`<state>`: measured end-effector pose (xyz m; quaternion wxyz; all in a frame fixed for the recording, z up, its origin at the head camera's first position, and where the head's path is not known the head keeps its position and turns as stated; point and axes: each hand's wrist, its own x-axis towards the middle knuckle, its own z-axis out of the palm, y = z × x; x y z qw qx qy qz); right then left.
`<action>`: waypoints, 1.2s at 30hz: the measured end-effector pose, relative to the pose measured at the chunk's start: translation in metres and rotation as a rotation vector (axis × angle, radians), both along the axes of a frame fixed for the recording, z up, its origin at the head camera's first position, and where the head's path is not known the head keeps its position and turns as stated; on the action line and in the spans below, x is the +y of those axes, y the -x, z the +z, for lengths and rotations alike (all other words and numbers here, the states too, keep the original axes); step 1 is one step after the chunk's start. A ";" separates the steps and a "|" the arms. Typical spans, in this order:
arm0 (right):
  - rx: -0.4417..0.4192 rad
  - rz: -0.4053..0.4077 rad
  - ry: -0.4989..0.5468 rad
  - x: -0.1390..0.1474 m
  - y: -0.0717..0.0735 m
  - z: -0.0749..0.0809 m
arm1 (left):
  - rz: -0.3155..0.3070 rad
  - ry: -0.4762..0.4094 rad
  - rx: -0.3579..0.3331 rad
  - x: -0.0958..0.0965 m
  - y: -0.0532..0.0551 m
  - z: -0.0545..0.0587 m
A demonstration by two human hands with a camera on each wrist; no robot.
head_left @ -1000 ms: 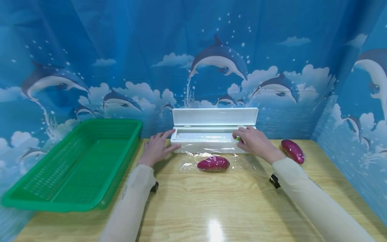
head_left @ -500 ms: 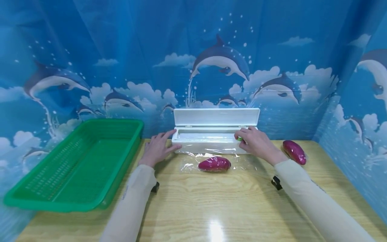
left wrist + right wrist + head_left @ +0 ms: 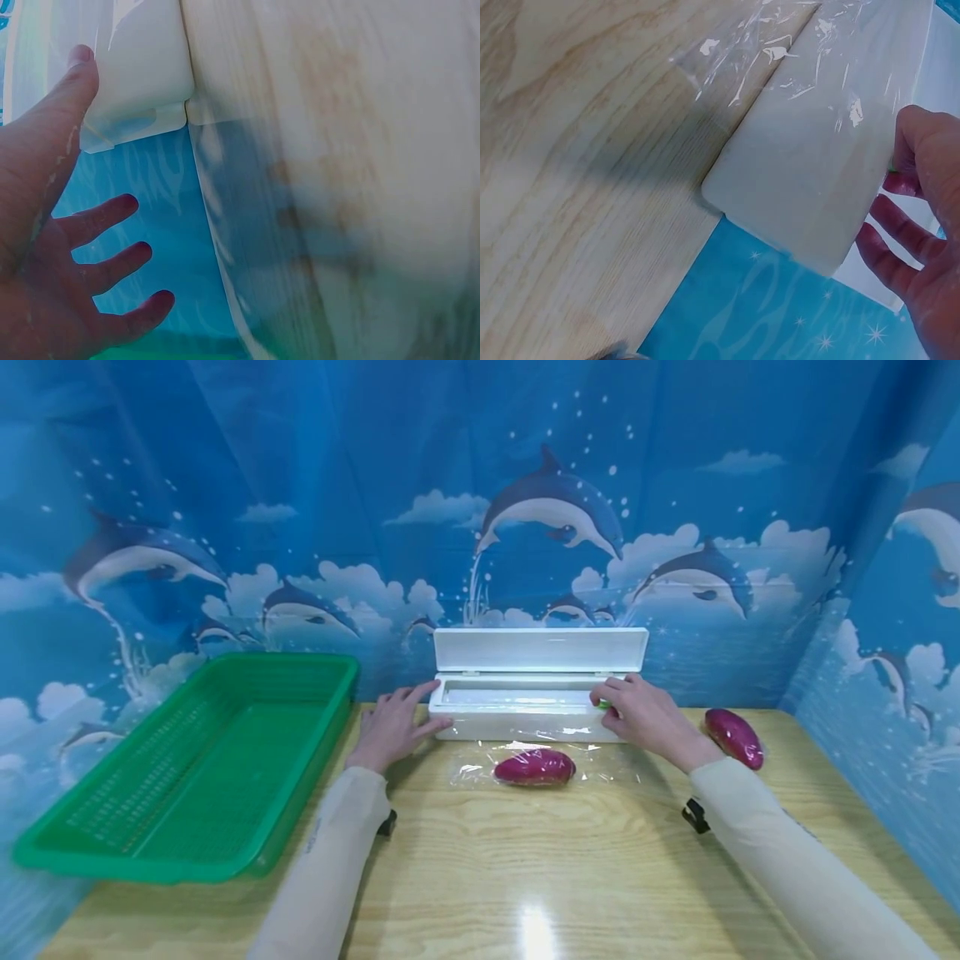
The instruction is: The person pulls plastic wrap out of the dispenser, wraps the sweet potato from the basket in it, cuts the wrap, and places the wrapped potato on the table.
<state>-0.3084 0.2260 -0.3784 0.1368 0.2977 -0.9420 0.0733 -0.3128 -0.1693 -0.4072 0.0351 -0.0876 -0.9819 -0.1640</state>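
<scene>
A white cling film dispenser [image 3: 525,728] stands at the back of the table, its lid [image 3: 540,650] raised. At its left end my left hand [image 3: 392,727] rests with spread fingers, thumb on the front face and index finger at the top corner. My right hand [image 3: 641,714] pinches a small green slide cutter [image 3: 604,704] near the dispenser's right end; the fingers mostly hide it. Clear cling film [image 3: 739,56] lies over the dispenser's front and onto the table. On the film in front sits a purple sweet potato [image 3: 535,767].
Another purple sweet potato [image 3: 734,738], with a shiny film over it, lies at the right near my forearm. A green plastic basket [image 3: 258,827] stands on the left. Behind the wooden table [image 3: 480,868] hangs a blue dolphin-print curtain [image 3: 337,460].
My right hand has slid slightly to the right along the dispenser with the green slide cutter. The left hand stays at the left end.
</scene>
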 end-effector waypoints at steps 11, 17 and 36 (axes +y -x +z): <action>0.004 -0.063 -0.021 0.029 -0.004 0.000 | 0.006 0.026 0.007 0.001 -0.002 0.003; 0.024 -0.028 -0.004 0.038 -0.003 0.000 | 0.002 0.035 0.015 0.001 -0.002 0.004; 0.035 -0.029 0.092 0.038 -0.012 -0.005 | -0.049 -0.053 -0.028 0.003 -0.003 0.000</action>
